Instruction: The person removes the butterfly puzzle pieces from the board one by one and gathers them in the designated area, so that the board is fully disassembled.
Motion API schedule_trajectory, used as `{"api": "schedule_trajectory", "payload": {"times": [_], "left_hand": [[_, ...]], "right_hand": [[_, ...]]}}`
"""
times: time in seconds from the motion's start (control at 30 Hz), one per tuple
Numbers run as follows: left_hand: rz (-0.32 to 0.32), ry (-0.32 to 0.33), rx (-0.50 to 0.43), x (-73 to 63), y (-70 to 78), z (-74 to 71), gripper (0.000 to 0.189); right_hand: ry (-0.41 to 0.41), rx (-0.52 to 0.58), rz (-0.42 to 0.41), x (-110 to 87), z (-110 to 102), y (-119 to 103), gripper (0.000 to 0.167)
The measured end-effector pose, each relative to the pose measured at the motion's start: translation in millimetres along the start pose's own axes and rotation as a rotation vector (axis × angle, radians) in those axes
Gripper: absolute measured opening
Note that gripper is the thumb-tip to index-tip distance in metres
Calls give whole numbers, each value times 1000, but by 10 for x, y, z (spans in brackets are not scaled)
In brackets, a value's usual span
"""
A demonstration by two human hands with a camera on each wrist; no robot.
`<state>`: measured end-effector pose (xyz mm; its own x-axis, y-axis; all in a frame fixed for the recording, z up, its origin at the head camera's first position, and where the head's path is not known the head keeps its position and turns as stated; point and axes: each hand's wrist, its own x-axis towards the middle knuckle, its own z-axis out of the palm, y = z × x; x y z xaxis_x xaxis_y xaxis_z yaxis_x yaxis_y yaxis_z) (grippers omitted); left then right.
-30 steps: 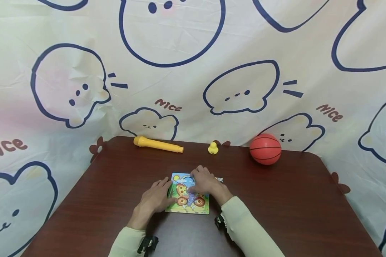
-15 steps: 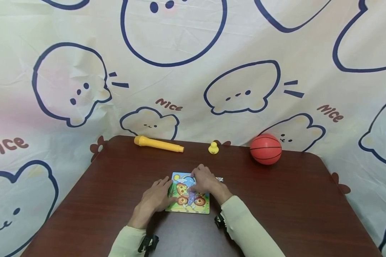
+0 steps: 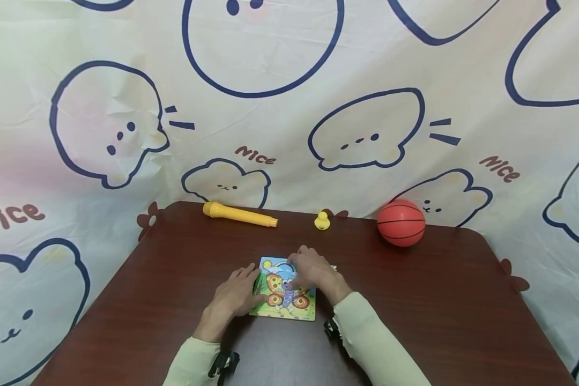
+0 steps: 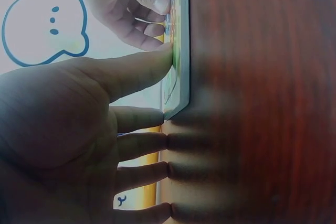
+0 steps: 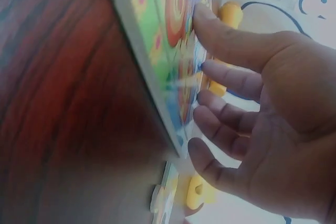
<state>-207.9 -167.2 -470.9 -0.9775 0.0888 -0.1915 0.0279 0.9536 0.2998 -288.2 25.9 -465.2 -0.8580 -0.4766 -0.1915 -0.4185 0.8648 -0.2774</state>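
Note:
A butterfly jigsaw puzzle (image 3: 286, 305) in a flat square board lies on the dark table in front of me. My left hand (image 3: 235, 294) is at its left side, thumb on the board's face; in the left wrist view its straight fingers (image 4: 142, 142) reach down to the table beside the corner. My right hand (image 3: 313, 271) is over the upper right of the board and hides that part. In the right wrist view its relaxed, slightly bent fingers (image 5: 223, 121) reach the puzzle's surface, with nothing visible pinched. A loose puzzle piece (image 5: 167, 192) lies on the table past the board.
Along the table's (image 3: 429, 300) back edge lie a yellow toy microphone (image 3: 241, 215), a yellow rubber duck (image 3: 322, 221) and a red toy basketball (image 3: 401, 223). Behind them hangs a white cloth (image 3: 289, 118) printed with cartoon bears.
The head view has shifted very slightly. Both hands keep their places on the puzzle, and nothing else has visibly moved.

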Motion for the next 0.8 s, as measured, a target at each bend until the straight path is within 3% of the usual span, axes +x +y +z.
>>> {"api": "schedule_trajectory", "payload": {"times": [0.2, 0.4, 0.8], "left_hand": [[-3, -2, -3, -2, 15, -15, 74], [-11, 0, 1, -11, 4, -9, 75], [-6, 2, -8, -10, 3, -9, 75]], "right_hand": [[-3, 1, 23, 10, -31, -23, 56], [-38, 59, 15, 37, -3, -13, 42], [19, 28, 25, 14, 1, 18, 56]]}}
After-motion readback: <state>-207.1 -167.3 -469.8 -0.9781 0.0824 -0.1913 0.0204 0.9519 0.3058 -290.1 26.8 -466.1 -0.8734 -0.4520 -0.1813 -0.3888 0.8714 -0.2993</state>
